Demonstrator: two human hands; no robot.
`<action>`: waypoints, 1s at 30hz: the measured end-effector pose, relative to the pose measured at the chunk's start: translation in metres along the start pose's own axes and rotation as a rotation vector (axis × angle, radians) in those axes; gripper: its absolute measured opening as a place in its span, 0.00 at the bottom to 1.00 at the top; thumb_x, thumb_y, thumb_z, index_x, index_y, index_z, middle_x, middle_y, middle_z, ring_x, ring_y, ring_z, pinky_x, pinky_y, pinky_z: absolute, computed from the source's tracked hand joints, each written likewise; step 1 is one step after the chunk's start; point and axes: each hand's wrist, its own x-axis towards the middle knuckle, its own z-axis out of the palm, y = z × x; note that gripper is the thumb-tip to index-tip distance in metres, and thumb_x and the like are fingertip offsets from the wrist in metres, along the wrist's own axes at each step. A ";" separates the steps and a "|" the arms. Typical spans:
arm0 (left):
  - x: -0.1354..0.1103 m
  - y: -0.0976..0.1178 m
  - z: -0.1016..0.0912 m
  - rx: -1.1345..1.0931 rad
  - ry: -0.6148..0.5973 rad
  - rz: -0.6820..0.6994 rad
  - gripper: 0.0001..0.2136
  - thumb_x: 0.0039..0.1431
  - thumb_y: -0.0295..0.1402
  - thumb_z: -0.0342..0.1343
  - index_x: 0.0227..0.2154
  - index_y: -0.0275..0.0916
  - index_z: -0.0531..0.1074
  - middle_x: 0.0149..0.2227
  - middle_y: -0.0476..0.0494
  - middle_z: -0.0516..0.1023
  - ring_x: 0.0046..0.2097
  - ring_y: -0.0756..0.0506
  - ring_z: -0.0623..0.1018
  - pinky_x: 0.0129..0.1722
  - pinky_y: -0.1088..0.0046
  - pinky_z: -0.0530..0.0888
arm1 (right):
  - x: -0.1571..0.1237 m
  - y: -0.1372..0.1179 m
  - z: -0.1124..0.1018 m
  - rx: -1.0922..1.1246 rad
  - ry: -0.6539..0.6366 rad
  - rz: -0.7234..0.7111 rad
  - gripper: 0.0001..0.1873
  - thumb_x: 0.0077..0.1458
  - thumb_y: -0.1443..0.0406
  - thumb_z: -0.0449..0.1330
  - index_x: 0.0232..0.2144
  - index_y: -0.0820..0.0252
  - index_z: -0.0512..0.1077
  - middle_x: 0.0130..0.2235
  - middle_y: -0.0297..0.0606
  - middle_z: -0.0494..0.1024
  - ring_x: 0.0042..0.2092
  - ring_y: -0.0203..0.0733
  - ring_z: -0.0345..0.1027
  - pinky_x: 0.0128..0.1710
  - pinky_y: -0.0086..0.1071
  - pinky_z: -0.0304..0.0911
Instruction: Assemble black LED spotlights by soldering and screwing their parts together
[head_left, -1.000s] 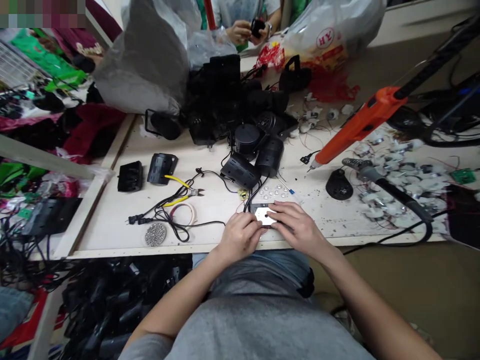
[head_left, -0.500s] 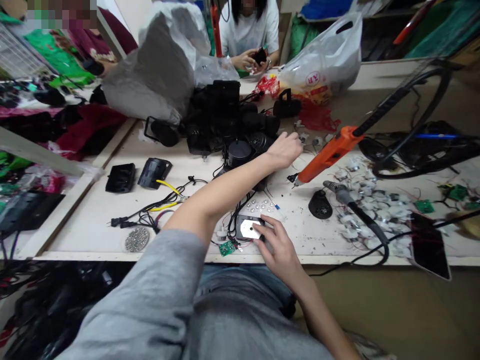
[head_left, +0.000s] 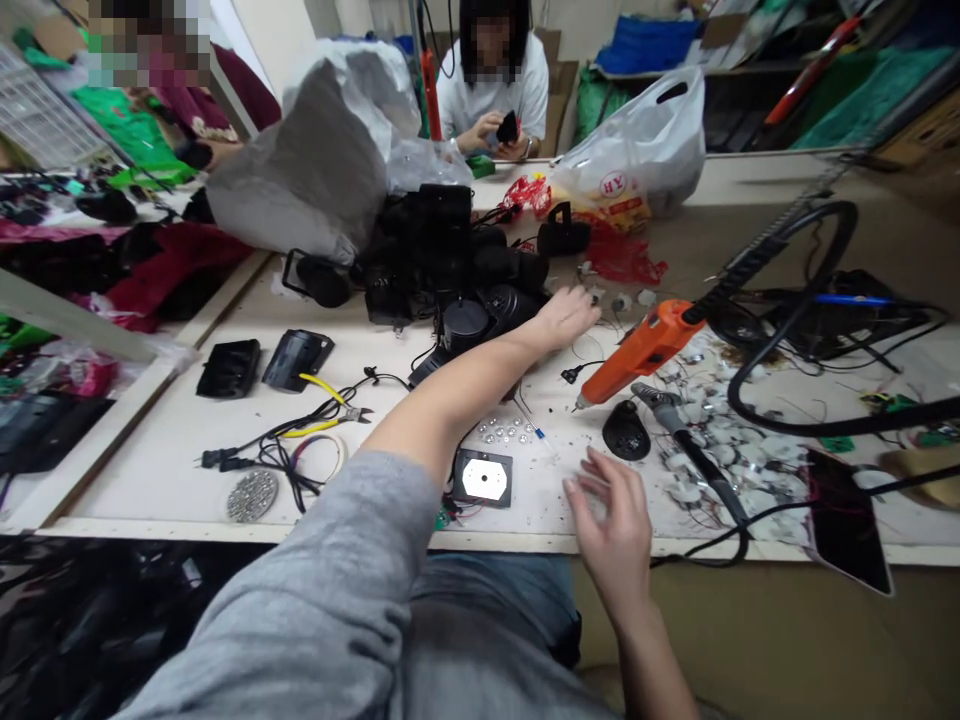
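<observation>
My left hand (head_left: 564,316) reaches far across the bench, fingers closed low over small parts beside the pile of black housings (head_left: 450,265); what it grips is hidden. My right hand (head_left: 611,520) hovers near the front edge, fingers spread and slightly blurred, holding nothing. To its left lies a black square part with a white plate (head_left: 484,478), free of both hands. A cluster of clear lenses (head_left: 504,432) sits just behind it.
An orange electric screwdriver (head_left: 641,350) hangs over the bench. A soldering iron (head_left: 690,450), yellow cutters (head_left: 330,400), black cables (head_left: 277,450) and white parts (head_left: 720,430) lie around. Plastic bags (head_left: 645,150) stand behind. Another person (head_left: 495,90) sits opposite.
One second ago both hands held the black square part. My left hand then reached out to the far parts. My right hand has since let go of the part and moved right.
</observation>
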 end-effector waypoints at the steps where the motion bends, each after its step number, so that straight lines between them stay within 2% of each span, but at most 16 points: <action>1: -0.007 -0.003 -0.007 -0.049 0.055 -0.011 0.17 0.63 0.23 0.48 0.51 0.33 0.74 0.51 0.31 0.75 0.56 0.37 0.72 0.54 0.59 0.69 | 0.005 0.002 0.001 -0.001 0.044 0.020 0.22 0.64 0.63 0.59 0.59 0.56 0.67 0.49 0.47 0.72 0.44 0.45 0.75 0.42 0.42 0.79; 4: -0.044 -0.013 -0.027 -0.362 0.274 -0.096 0.14 0.61 0.27 0.56 0.49 0.34 0.73 0.49 0.34 0.74 0.50 0.39 0.75 0.50 0.63 0.70 | 0.018 0.005 0.004 -0.024 0.093 0.041 0.26 0.62 0.61 0.61 0.61 0.58 0.65 0.51 0.50 0.71 0.48 0.49 0.74 0.45 0.47 0.78; 7: -0.103 -0.012 -0.037 -0.860 0.424 -0.196 0.15 0.59 0.33 0.62 0.49 0.37 0.72 0.45 0.41 0.76 0.44 0.45 0.76 0.47 0.67 0.72 | 0.022 0.000 0.010 0.009 0.060 0.028 0.21 0.61 0.61 0.62 0.56 0.57 0.70 0.48 0.49 0.73 0.46 0.49 0.74 0.45 0.47 0.78; 9: -0.149 0.000 -0.038 -1.273 0.390 -0.214 0.15 0.59 0.36 0.63 0.47 0.38 0.73 0.44 0.43 0.77 0.43 0.47 0.77 0.45 0.69 0.73 | 0.021 -0.008 0.017 0.118 0.009 0.050 0.18 0.62 0.61 0.62 0.54 0.56 0.72 0.47 0.47 0.75 0.45 0.48 0.75 0.44 0.44 0.78; 11: -0.196 0.019 -0.033 -1.676 0.272 -0.246 0.20 0.52 0.41 0.69 0.45 0.37 0.74 0.43 0.43 0.79 0.42 0.47 0.78 0.44 0.69 0.75 | 0.020 -0.020 0.025 0.275 -0.084 0.098 0.18 0.62 0.62 0.61 0.54 0.55 0.71 0.49 0.47 0.76 0.45 0.46 0.77 0.44 0.41 0.78; 13: -0.236 0.040 -0.025 -1.957 0.202 -0.385 0.23 0.47 0.44 0.72 0.43 0.38 0.75 0.40 0.43 0.80 0.39 0.47 0.79 0.43 0.68 0.76 | 0.020 -0.033 0.031 0.399 -0.191 0.120 0.17 0.64 0.63 0.59 0.55 0.54 0.70 0.49 0.45 0.77 0.44 0.43 0.78 0.43 0.38 0.78; 15: -0.266 0.057 -0.016 -2.118 0.206 -0.507 0.25 0.44 0.45 0.74 0.42 0.39 0.76 0.39 0.44 0.80 0.36 0.48 0.80 0.41 0.67 0.77 | 0.022 -0.045 0.036 0.439 -0.265 0.076 0.16 0.65 0.64 0.57 0.54 0.53 0.71 0.48 0.43 0.77 0.43 0.41 0.77 0.42 0.35 0.78; 18: -0.295 0.072 -0.008 -2.188 0.321 -0.641 0.25 0.40 0.42 0.77 0.40 0.38 0.76 0.39 0.46 0.80 0.38 0.48 0.80 0.44 0.68 0.76 | 0.025 -0.060 0.037 0.379 -0.356 -0.068 0.15 0.64 0.67 0.56 0.52 0.52 0.74 0.46 0.41 0.77 0.42 0.40 0.76 0.41 0.34 0.76; 21: -0.311 0.078 -0.004 -2.146 0.396 -0.706 0.26 0.37 0.39 0.78 0.39 0.38 0.75 0.37 0.47 0.79 0.38 0.50 0.79 0.43 0.72 0.75 | 0.026 -0.068 0.036 0.321 -0.489 -0.180 0.18 0.63 0.68 0.58 0.54 0.52 0.74 0.45 0.41 0.77 0.42 0.41 0.75 0.41 0.35 0.76; 26: -0.327 0.087 -0.004 -2.020 0.353 -0.699 0.29 0.40 0.42 0.77 0.43 0.38 0.73 0.37 0.46 0.78 0.36 0.50 0.78 0.40 0.72 0.76 | 0.022 -0.074 0.037 0.324 -0.645 -0.231 0.14 0.63 0.64 0.59 0.51 0.52 0.76 0.43 0.41 0.78 0.43 0.43 0.76 0.41 0.35 0.76; 28: -0.340 0.085 -0.009 -1.876 0.310 -0.649 0.28 0.44 0.45 0.74 0.46 0.39 0.72 0.38 0.44 0.79 0.37 0.48 0.79 0.41 0.70 0.77 | 0.020 -0.071 0.037 0.319 -0.654 -0.227 0.11 0.62 0.63 0.60 0.48 0.53 0.76 0.42 0.40 0.78 0.39 0.41 0.76 0.36 0.33 0.75; 30: -0.364 0.074 -0.019 -1.558 0.332 -0.671 0.23 0.51 0.45 0.69 0.46 0.39 0.73 0.40 0.41 0.80 0.38 0.46 0.80 0.41 0.68 0.77 | 0.020 -0.062 0.037 0.288 -0.617 -0.219 0.10 0.62 0.62 0.61 0.46 0.53 0.75 0.41 0.39 0.78 0.35 0.39 0.75 0.33 0.32 0.74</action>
